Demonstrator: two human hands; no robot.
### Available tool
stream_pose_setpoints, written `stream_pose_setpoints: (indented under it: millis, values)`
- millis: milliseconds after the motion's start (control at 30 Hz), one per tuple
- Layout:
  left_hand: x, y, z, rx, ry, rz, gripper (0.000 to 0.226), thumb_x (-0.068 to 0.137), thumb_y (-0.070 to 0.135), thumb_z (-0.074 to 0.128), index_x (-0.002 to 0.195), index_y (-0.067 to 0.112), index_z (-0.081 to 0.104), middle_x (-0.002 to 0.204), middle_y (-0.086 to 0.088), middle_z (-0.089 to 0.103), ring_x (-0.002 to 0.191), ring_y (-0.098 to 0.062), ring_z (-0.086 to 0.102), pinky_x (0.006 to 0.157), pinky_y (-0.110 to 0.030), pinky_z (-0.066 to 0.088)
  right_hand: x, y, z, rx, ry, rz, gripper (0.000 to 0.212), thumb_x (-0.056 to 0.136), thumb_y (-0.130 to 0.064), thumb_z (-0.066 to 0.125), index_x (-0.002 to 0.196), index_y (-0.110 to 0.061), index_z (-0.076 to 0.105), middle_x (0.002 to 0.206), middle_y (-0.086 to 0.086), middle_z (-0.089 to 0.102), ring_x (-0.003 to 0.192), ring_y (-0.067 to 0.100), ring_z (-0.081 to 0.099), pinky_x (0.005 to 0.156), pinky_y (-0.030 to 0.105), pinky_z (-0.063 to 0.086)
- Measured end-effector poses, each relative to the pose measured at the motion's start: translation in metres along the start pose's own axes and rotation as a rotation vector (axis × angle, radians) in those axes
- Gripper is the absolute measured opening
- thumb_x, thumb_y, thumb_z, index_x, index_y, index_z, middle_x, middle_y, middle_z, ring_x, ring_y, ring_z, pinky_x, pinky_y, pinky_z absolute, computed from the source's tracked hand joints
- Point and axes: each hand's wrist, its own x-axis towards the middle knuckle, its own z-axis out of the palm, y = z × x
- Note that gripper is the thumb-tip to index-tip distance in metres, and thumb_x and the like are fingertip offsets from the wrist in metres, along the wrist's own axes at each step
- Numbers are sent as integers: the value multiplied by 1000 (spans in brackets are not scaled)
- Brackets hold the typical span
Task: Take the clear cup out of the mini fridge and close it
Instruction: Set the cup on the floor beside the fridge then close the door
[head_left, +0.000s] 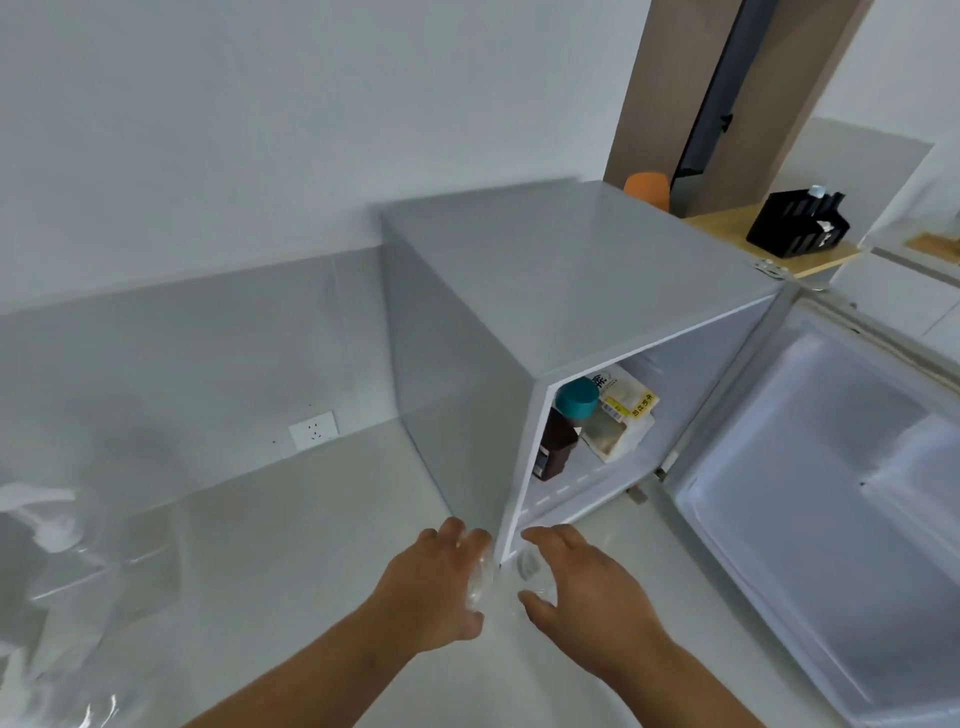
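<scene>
The clear cup (501, 577) stands upright on the tabletop (291, 545), cupped between both hands: left hand (434, 587) at 9 o'clock, right hand (576, 582) at 3. Mini fridge (571, 291) door (810, 467) gapes at 2 o'clock, nearer the right.

2 bare forearms, hands (434, 587), no sleeves.

Dark bottle (557, 448) with teal cap beside a white packet (621, 415); orange object (648, 189), black rack (797, 224), wall socket (314, 430).
</scene>
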Motion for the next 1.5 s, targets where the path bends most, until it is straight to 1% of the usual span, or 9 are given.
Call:
stream_pose_setpoints:
  millis: [133,333,433,633,933,1067,1267,1400,1500]
  values:
    - [8,-39,17,-10,-43,-45,78,72,50,73,138,36,33,131,3,43,110,-23,52,76,-39,58,17,-12,29,14,-69,16,61,88,-57,57,143,-43,34,142,-16,47,107,11,62,83,28,55]
    - [16,-85,47,-18,-82,-72,81,71,50,73,139,38,31,133,4,40,109,-22,49,69,-35,55,36,-27,68,14,-118,51,60,90,-52,61,143,-39,37,143,-14,47,102,10,63,77,26,54]
    - [18,-101,63,-4,-102,-56,82,71,49,74,139,38,30,136,2,39,110,-24,50,71,-35,56,41,-34,89,23,-147,67,59,90,-50,61,143,-40,36,144,-15,46,99,9,64,74,26,53]
    - [26,-127,83,25,-138,-29,82,73,48,73,142,36,29,140,-1,39,111,-26,50,76,-36,56,52,-42,123,37,-185,110,59,92,-50,60,145,-41,35,145,-15,43,100,9,63,77,25,55]
    - [46,-142,100,107,-173,44,82,76,45,73,145,31,31,141,-4,41,116,-29,49,90,-39,49,61,-43,145,50,-195,137,57,94,-45,59,145,-38,35,146,-13,43,101,11,62,74,24,50]
    - [51,-145,104,120,-184,64,81,76,45,73,145,30,32,139,-4,42,116,-29,49,91,-39,49,65,-42,149,56,-173,155,57,95,-45,60,145,-38,35,146,-13,43,100,9,63,76,22,51]
    - [55,-147,109,118,-201,73,80,78,44,73,145,29,34,138,-4,44,115,-28,50,91,-39,50,68,-38,155,46,-175,139,56,94,-44,59,144,-37,35,144,-12,44,100,12,62,75,27,54]
    - [56,-149,115,119,-208,76,79,78,45,73,145,29,34,137,-4,44,114,-28,50,91,-39,50,72,-36,161,31,-171,139,57,94,-44,59,145,-36,36,145,-11,44,106,14,62,78,29,56]
    - [58,-153,119,119,-210,79,80,77,47,73,145,29,34,137,-5,44,115,-29,50,91,-39,50,74,-36,166,37,-161,147,57,93,-45,60,144,-35,38,144,-10,46,104,14,63,79,30,57]
